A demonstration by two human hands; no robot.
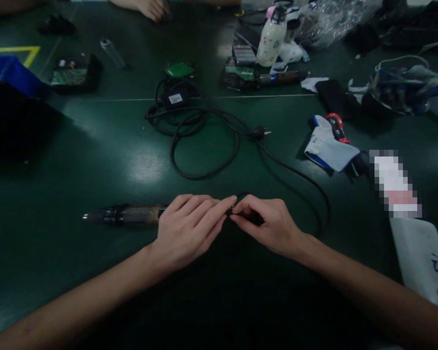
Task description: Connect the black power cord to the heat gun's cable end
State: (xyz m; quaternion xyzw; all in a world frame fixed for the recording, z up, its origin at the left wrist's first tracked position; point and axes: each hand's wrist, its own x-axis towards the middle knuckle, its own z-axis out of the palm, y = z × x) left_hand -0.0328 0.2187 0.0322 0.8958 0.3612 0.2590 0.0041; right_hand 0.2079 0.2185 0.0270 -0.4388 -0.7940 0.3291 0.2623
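A dark, slim electric screwdriver [131,214] lies on the green table with its metal tip to the left. My left hand [191,226] is closed over its right part, palm down, covering that end. Close beside it, my right hand [270,221] pinches a small dark piece with a yellowish spot, like a connector, between thumb and fingers. The fingertips of both hands almost meet there. A black cable [314,182] runs down to the right hand from a coil farther up; its end is hidden by the fingers.
Beyond my hands, the coil carries a plug [260,132] and a labelled black adapter [174,98]. Circuit boards [70,76], another screwdriver [284,78] and a bottle [272,41] stand farther back. Gloves [330,146] and a white device [421,257] are right. Another person's hand [154,8] rests opposite.
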